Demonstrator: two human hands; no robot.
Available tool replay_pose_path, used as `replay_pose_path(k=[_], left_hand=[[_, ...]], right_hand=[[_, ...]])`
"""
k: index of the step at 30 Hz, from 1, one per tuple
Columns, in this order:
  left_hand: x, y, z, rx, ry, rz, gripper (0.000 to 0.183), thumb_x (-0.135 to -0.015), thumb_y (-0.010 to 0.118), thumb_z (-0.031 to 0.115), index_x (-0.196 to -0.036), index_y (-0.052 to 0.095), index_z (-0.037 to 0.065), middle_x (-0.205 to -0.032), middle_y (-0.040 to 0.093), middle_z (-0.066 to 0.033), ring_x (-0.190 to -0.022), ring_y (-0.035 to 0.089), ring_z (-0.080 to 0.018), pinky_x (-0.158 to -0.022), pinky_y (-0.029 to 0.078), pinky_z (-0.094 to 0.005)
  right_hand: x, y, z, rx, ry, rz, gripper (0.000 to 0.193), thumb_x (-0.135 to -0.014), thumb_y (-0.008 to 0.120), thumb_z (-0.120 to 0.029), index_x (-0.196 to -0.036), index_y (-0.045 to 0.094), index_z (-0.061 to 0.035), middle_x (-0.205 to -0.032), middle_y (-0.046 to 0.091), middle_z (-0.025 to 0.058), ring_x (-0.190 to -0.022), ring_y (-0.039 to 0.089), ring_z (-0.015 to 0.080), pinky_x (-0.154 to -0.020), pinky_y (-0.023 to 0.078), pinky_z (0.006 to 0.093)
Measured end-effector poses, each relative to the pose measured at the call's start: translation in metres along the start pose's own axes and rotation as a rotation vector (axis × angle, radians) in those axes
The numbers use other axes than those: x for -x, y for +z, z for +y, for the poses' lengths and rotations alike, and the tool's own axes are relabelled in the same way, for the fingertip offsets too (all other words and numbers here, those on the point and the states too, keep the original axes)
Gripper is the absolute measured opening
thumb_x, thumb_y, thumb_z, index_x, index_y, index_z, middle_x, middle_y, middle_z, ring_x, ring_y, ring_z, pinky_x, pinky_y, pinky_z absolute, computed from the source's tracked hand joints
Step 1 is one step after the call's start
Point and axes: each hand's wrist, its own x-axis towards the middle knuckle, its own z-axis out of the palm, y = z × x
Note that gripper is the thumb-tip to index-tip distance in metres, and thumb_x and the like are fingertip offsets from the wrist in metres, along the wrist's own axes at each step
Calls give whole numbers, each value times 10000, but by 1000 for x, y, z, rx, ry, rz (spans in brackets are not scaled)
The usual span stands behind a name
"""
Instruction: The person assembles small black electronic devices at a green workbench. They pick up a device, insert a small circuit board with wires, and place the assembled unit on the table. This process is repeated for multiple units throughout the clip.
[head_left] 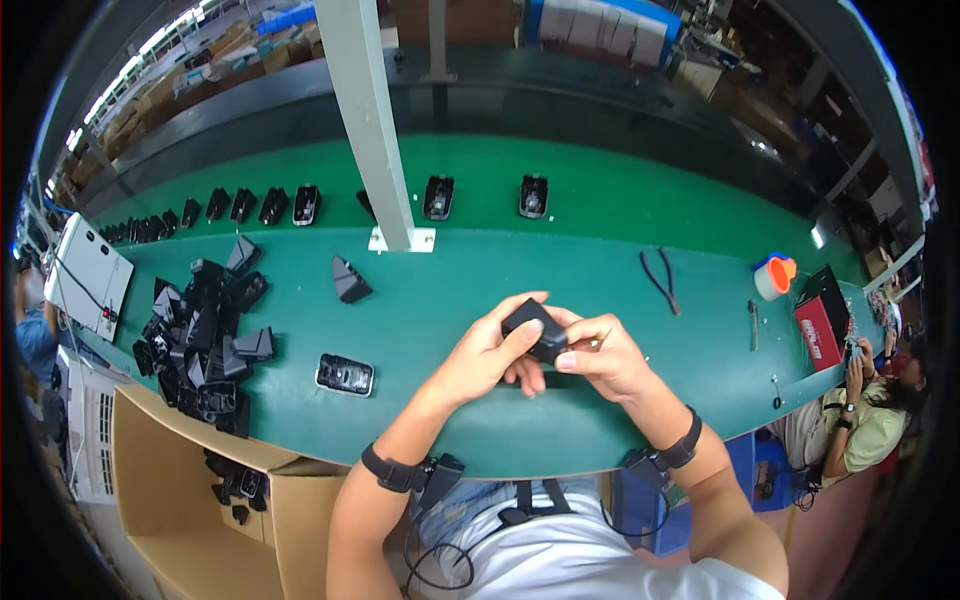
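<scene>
To the near left of the black housing, black parts are contained in an open cardboard box. The housing is held above the green table, gripped between thumb and fingers by the left hand and pinched at its near right end by the right hand. Its long axis is slanted from far left to near right; a smooth face is turned upward, and its underside is hidden. Left of the housing, an open shell is laid hollow side up; farther left, dark parts are piled in a heap. Well to the right of the housing, pale lettering is carried on a red box, whose contents cannot be made out. Pliers are laid to the far right of the housing. Beyond it, open black casings are lined up on a brighter green strip, with pale pieces seen inside some.
</scene>
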Motion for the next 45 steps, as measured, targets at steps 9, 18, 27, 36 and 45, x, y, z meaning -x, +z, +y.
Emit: replay_pose_path(k=[9,18,27,36,45], left_hand=[[35,53,88,-703,600,236,171,-925,603,53,-1058,696,-1,-899,740,-87,-806,710,-181,-753,556,-299],[130,173,131,-1102,995,498,267,-467,682,173,-601,451,163,-617,375,79,-505,304,-60,-436,157,-219],[127,88,145,-1206,835,418,335,-770,573,2,-1100,627,-17,-961,665,-103,-775,617,-180,-749,471,-326],[38,-123,56,-1572,-575,846,813,-803,769,354,-1493,375,184,-1529,340,-218,-1343,408,-473,-1057,411,-589],[33,-95,60,-1322,49,524,588,-758,804,138,-1282,541,95,-1213,613,-168,-1123,622,-347,-961,502,-430]], right_hand=[[-97,-112,-68,1522,-473,253,264,-661,852,-199,-887,780,-84,-1338,595,165,-1154,610,372,-1011,485,443],[-134,-178,-54,1899,-246,253,298,-690,772,-161,-968,771,-55,-1411,545,188,-1181,588,389,-1028,487,442],[-110,-92,-43,1512,-645,118,390,-775,738,-217,-1121,700,-42,-1343,594,194,-1204,589,359,-1018,485,447],[-33,30,6,1523,-267,-214,266,-793,770,-219,-994,691,-64,-1016,651,156,-908,674,363,-787,571,460],[-20,16,-22,817,-228,-79,91,-824,730,-78,-906,720,-41,-972,749,108,-834,707,198,-702,561,336]])
